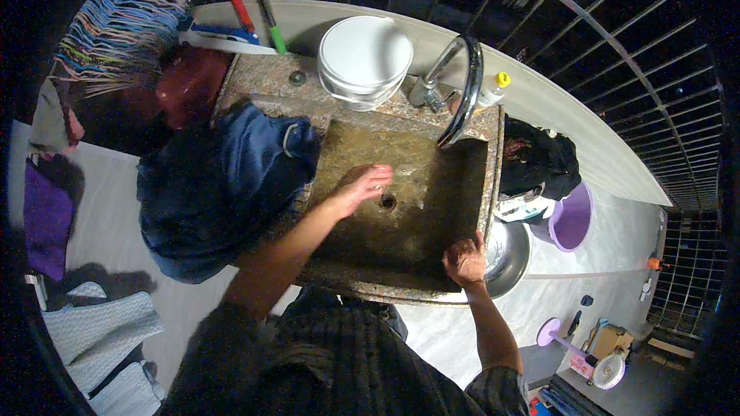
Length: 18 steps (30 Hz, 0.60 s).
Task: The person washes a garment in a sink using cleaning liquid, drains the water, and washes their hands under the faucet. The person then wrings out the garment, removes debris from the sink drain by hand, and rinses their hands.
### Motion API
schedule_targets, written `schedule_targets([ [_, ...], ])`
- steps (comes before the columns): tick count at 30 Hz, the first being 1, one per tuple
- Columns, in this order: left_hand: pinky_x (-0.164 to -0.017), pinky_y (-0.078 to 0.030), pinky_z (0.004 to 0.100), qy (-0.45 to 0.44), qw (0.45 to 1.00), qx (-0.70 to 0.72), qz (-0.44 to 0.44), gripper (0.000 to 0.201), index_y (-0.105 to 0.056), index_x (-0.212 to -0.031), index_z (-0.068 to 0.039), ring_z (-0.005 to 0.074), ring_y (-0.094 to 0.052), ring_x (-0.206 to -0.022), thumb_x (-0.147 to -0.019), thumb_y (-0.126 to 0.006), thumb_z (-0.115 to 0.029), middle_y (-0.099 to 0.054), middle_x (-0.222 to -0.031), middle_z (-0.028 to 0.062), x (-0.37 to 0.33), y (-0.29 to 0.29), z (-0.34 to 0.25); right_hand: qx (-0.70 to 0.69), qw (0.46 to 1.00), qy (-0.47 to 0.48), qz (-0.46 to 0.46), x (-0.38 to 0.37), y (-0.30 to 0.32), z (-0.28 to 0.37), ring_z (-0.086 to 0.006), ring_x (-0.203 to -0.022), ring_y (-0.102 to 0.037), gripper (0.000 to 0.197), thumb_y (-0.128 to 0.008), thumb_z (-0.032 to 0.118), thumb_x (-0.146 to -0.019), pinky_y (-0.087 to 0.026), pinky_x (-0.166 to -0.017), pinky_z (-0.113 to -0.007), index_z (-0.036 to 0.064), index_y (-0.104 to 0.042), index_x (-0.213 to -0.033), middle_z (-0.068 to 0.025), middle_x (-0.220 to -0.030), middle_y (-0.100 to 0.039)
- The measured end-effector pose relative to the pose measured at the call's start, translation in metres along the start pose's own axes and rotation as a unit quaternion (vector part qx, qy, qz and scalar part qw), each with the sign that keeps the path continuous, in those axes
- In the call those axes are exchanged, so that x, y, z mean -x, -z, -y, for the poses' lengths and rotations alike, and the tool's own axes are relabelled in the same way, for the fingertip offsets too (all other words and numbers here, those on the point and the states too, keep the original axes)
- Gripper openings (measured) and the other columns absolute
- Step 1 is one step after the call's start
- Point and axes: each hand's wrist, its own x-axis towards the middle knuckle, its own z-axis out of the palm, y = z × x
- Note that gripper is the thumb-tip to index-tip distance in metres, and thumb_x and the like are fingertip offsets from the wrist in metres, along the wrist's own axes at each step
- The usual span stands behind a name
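Where the stone worktop (258,75) ends, far left of and beyond the left hand's (359,191) fingers, a dark red tub (185,88) stands. Nearer, just left of those fingers, a heap of blue cloth (223,192), denim by its look, lies on the worktop and hangs over the front edge. Beyond the fingers, on the back ledge, sits a white bucket (366,54); lidded or not, I cannot tell.

Left fingers: extended, loosely together, nothing visible in them, over the sink (456,185) and just beside its drain hole (388,202). The sink, the thing being worked at, lies below and between the two hands. Brownish bottom, a few pale spots beyond the left fingers.

Beyond and right of the left fingers, a curved metal tap (469,77) reaches over the sink; no stream made out from the spout. A yellow-capped bottle (493,92) stands behind it.

Right hand (465,262): at the near right corner of the sink, fingers curled; grip or contact with the rim, cannot tell. Right of these fingers, a metal bowl (518,258); farther off, a purple bucket (572,219).

Progress, my judgement: handling at the sink is under way; the blue cloth is outside it. Whether the bottom counts as finished, undetermined; the brown tone may be stain or material.
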Motion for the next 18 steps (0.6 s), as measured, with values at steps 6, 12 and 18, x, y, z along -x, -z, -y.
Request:
schedule_targets([
  [6,-0.114,-0.04,0.0392,-0.012,0.958,0.281,-0.051,0.047,-0.048,-0.143,-0.002,0.0231,-0.051,-0.136,-0.105,-0.042,-0.029,-0.053,-0.146,0.0131,-0.065,-0.091,-0.027,-0.305,0.929,-0.205,-0.051,-0.069,0.066,0.053,-0.0245,-0.11,-0.063,0.032,-0.057,0.028,-0.101,-0.037,-0.11,-0.041,-0.0008,-0.067,-0.109,-0.0127,-0.107,-0.07],
  [12,-0.116,-0.039,0.0384,-0.034,0.924,0.378,-0.045,0.047,-0.047,-0.143,-0.001,0.0232,-0.051,-0.135,-0.102,-0.042,-0.022,-0.054,-0.145,0.0131,-0.086,-0.085,-0.001,-0.678,0.71,-0.14,-0.127,-0.232,0.2,0.101,-0.0248,-0.144,-0.038,0.063,-0.035,0.045,-0.109,-0.026,-0.12,-0.041,-0.0002,-0.036,-0.153,-0.0159,-0.151,-0.046],
  [18,-0.119,-0.035,0.0397,-0.103,0.968,0.229,-0.007,0.054,-0.043,-0.145,0.002,0.026,-0.049,-0.136,-0.096,-0.05,-0.019,-0.051,-0.146,0.0134,-0.091,-0.062,0.003,-0.623,0.776,-0.096,0.014,-0.276,0.247,0.149,-0.0259,-0.152,-0.021,0.069,-0.029,0.05,-0.109,-0.011,-0.124,-0.036,-0.0029,-0.032,-0.154,-0.0172,-0.162,-0.031],
])
